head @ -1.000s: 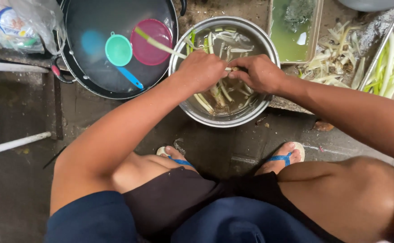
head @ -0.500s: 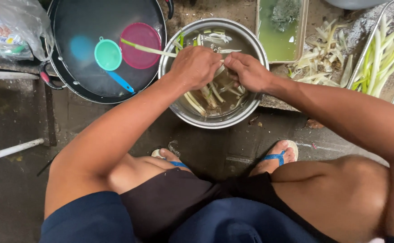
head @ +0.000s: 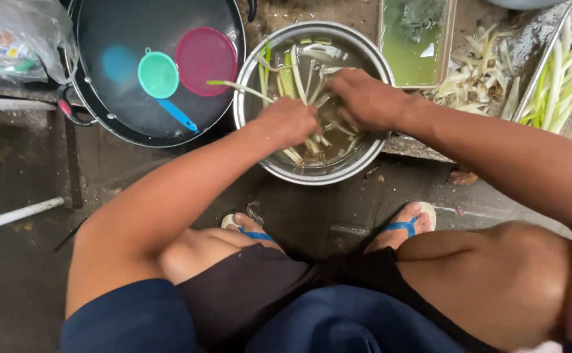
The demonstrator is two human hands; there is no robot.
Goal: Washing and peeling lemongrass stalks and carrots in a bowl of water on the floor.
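While both hands (head: 328,111) work, metal bowl (head: 279,167) sits on wet concrete floor (head: 18,274).

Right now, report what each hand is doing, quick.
Left hand: closed on a green stalk, over the metal bowl.
Right hand: fingers curled down among the stalks in the bowl; its grip cannot be told.
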